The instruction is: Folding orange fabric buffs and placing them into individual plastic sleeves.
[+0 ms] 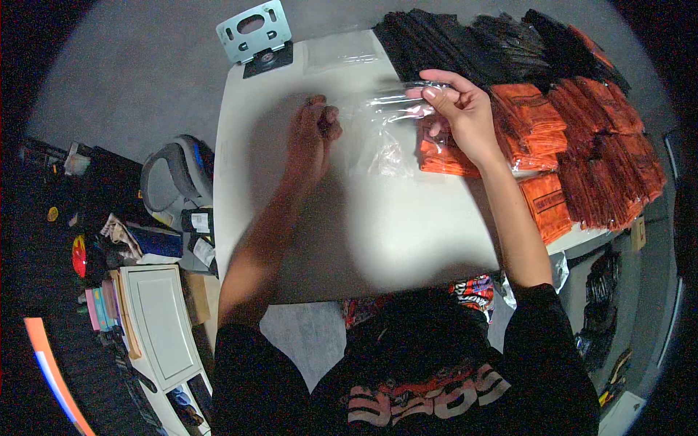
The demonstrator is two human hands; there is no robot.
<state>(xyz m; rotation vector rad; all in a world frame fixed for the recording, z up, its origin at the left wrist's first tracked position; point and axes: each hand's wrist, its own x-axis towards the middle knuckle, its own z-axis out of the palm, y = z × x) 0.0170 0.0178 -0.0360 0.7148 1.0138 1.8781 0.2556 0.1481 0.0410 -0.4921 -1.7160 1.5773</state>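
A clear plastic bag [390,109] stretches above the white tabletop, its upper right edge pinched between the thumb and fingers of my right hand [458,103]. To the left, in shadow, my left hand [315,128] has its fingers curled in near the bag's left side. Whether it grips the film is too dark to tell. Under and beside my right hand lies a stack of orange folded packets [447,158], partly covered by the hand and the bag. Another clear plastic sheet or bag [343,52] lies flat at the table's far edge.
Black packets [431,43] are piled along the far right of the white table [414,218]. Orange and dark red packets [605,152] fill its right side. A metal bracket [256,32] stands at the far left corner. Left of the table are a grey chair [174,169] and a white cabinet [161,321].
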